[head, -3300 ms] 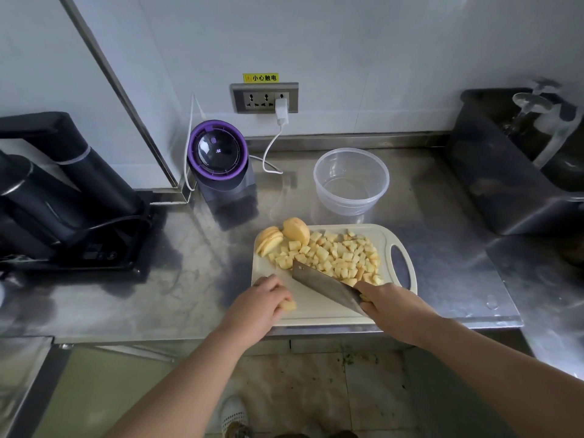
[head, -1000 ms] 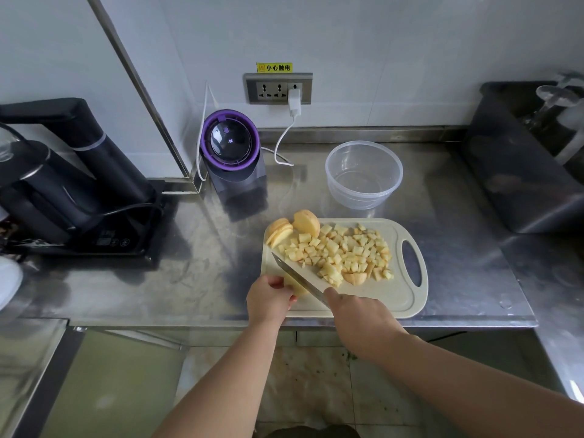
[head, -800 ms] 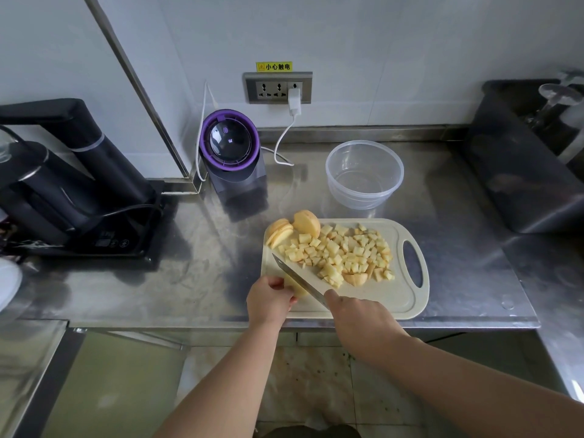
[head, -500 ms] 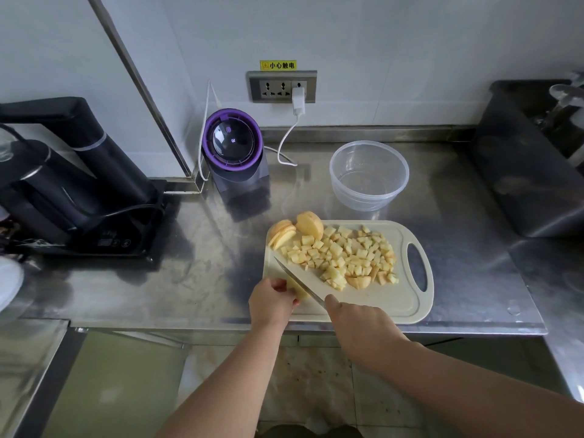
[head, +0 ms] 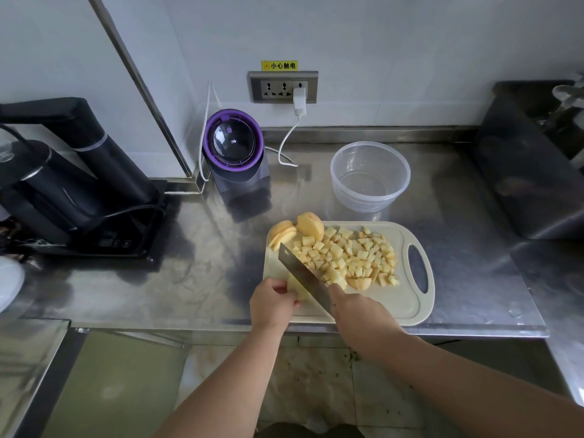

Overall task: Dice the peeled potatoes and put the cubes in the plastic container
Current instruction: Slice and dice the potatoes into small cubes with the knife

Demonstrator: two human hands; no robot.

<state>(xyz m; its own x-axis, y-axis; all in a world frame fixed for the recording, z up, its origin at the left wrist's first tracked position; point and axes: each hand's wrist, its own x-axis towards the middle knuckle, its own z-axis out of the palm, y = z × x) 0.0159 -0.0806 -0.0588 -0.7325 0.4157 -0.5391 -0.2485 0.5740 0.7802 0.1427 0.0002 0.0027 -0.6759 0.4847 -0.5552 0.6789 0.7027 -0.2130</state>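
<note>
Presently, we record a stainless-steel surface [head: 189, 279], dull and smeared, carrying a pale plastic cutting board [head: 401, 306] with rounded corners and an oval handle slot at its right end. The left hand [head: 273, 306] sits at the board's near left corner, fingers curled down onto a pale, flat-cut potato piece [head: 295, 289] and pinning it to the board. The right hand [head: 357, 314] is closed round the handle of a knife [head: 303, 273] (the handle itself is hidden inside the fist). The knife's broad rectangular steel blade runs diagonally away to the upper left, just beside the left fingertips and against the held piece. We cannot tell whether the edge has entered the flesh. The two hands are near one another, not touching.

Right of the blade lies a loose heap of potato cubes [head: 350, 257], yellow, small and roughly square, spread over the board's middle. At the far left corner we note a fan of thin potato slices [head: 282, 232] and, touching it, a rounded potato half [head: 311, 224]. The plastic container [head: 369, 200], round, clear and thin-walled, stands on the surface just behind the board, its bare bottom visible through the open top. Further left stands a grey appliance [head: 234, 147] with a purple ring and a dark domed lid.
</note>
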